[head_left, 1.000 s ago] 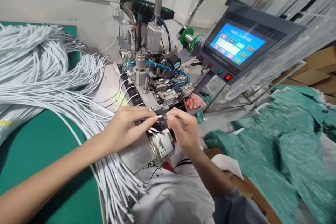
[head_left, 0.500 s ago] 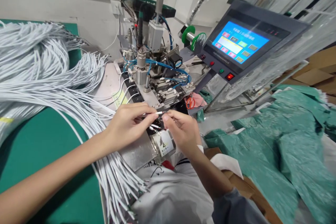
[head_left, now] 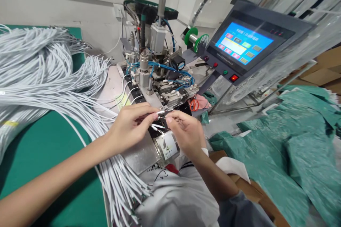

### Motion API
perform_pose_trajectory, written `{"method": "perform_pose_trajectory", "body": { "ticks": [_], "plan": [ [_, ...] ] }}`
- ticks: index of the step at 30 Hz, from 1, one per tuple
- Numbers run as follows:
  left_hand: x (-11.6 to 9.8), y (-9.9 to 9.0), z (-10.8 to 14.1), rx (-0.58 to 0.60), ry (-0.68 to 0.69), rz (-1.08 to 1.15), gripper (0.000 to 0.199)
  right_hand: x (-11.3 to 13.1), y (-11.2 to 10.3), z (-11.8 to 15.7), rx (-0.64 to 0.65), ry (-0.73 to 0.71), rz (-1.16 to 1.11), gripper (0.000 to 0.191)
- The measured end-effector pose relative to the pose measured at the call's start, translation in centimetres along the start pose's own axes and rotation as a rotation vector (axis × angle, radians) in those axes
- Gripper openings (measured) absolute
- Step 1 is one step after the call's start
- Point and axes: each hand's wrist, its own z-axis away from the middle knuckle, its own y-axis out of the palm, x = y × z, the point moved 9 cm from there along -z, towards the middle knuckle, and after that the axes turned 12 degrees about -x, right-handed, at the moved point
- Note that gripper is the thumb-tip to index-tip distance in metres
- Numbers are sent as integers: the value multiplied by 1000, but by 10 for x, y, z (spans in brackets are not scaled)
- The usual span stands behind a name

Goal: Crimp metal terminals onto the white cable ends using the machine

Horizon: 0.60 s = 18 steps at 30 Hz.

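My left hand (head_left: 134, 122) pinches a white cable (head_left: 161, 112) whose end sticks out past the thumb and forefinger. Close on its right, my right hand (head_left: 183, 127) has its fingers curled and pressed together near the cable's tip; what they hold, if anything, is too small to tell. Further white cable ends (head_left: 157, 126) show just below, between the hands. Both hands are at the front edge of a machine (head_left: 157, 67) with metal cylinders and blue tubes. Beneath them is a round metal part with a white label (head_left: 167, 145).
Bundles of white cables (head_left: 34, 56) cover much of the green table (head_left: 66, 188) at the left. A control panel (head_left: 243, 44) with a lit screen stands at the right, above green plastic sheets (head_left: 287, 142). Red-handled scissors (head_left: 194, 105) lie beside the machine.
The white cable's end now reaches slightly higher, and a small gap shows between it and my right fingertips. The cable ends below are more visible. The view has shifted slightly.
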Motion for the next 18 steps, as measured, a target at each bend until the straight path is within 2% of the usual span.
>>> {"method": "perform_pose_trajectory", "body": {
  "ticks": [11,18],
  "plan": [
    [0,-1,0,-7,-2,4,15,0,-1,-1,-19,-12,-37,11],
    [-4,-1,0,-9,35,0,15,-2,0,0,-20,-24,-61,15]
  ]
}}
